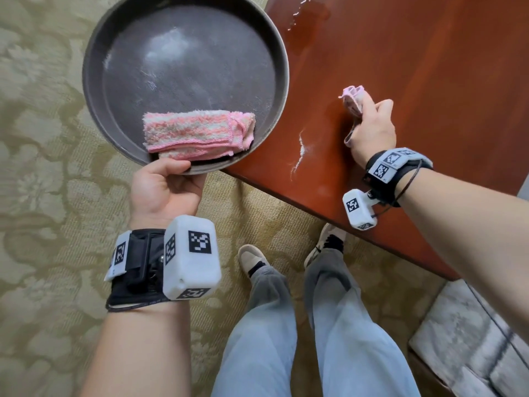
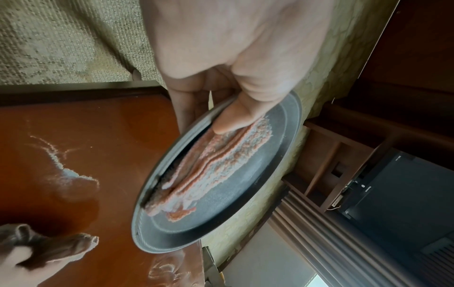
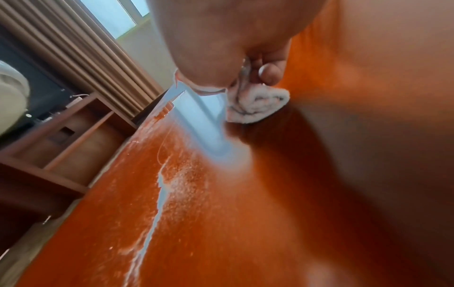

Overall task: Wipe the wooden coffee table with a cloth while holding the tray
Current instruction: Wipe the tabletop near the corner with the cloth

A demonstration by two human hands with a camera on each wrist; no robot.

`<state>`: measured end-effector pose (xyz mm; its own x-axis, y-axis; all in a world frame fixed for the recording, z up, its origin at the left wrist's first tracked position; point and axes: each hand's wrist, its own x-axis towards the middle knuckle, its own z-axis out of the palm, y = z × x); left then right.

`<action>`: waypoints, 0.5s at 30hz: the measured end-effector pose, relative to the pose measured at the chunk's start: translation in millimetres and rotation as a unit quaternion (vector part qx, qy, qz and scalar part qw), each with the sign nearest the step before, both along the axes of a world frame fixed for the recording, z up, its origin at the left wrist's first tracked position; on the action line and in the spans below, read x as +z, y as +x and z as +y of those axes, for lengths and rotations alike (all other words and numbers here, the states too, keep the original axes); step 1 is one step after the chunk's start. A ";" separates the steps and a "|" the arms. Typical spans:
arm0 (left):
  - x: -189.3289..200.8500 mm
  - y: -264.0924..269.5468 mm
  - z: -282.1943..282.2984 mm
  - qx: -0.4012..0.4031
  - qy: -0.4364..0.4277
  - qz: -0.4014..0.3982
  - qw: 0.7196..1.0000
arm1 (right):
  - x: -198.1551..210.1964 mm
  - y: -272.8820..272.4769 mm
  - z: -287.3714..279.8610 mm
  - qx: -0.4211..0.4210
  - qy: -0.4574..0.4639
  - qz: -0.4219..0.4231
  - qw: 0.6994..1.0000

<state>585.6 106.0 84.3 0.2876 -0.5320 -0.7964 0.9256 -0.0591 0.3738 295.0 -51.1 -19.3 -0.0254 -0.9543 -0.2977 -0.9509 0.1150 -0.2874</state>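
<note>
The tray (image 1: 94,81) is round, dark grey and shallow-rimmed, with a finely grained matte floor; being circular it has no long axis, and it is held roughly level at the near left corner of the coffee table (image 1: 429,81), its right edge overlapping the tabletop and the rest out over the patterned carpet (image 1: 43,167). There are two cloths. One, a folded pink-and-white striped terry towel (image 1: 197,134), lies inside the tray against its near rim, its long axis running left to right along that rim. The other, a small pale pink cloth (image 1: 353,103), is bunched in the right hand (image 1: 372,130) and points away from the person, its rolled end touching the glossy reddish-brown wood (the right wrist view shows the contact). The right hand's fingers are curled tightly round this cloth. The left hand (image 1: 166,190) grips the tray's near rim, thumb over the top touching the towel's edge, fingers underneath. One thin streak of white powder (image 1: 299,153) runs toward the near table edge, just left of the right hand, and a wet patch (image 1: 309,15) gleams at the far side.
</note>
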 end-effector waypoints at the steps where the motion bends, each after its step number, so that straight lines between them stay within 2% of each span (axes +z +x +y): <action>1: -0.9 0.4 0.9 0.003 0.001 -0.003 1.000 | -2.6 3.6 -6.1 0.008 0.023 0.010 1.000; 5: -4.3 4.1 3.9 0.022 0.010 -0.010 1.000 | -9.7 26.7 -13.4 0.074 0.035 0.025 0.996; 8: -3.7 2.2 4.2 0.038 0.008 -0.013 0.999 | -10.9 37.4 -4.6 0.168 0.043 0.009 0.985; 12: 1.2 -7.1 0.0 0.058 0.013 -0.020 0.998 | -11.5 40.2 21.4 0.289 0.050 -0.029 0.955; 15: 5.0 -17.8 -3.0 0.069 0.018 -0.021 0.997 | -9.5 40.8 40.5 0.392 0.075 -0.034 0.916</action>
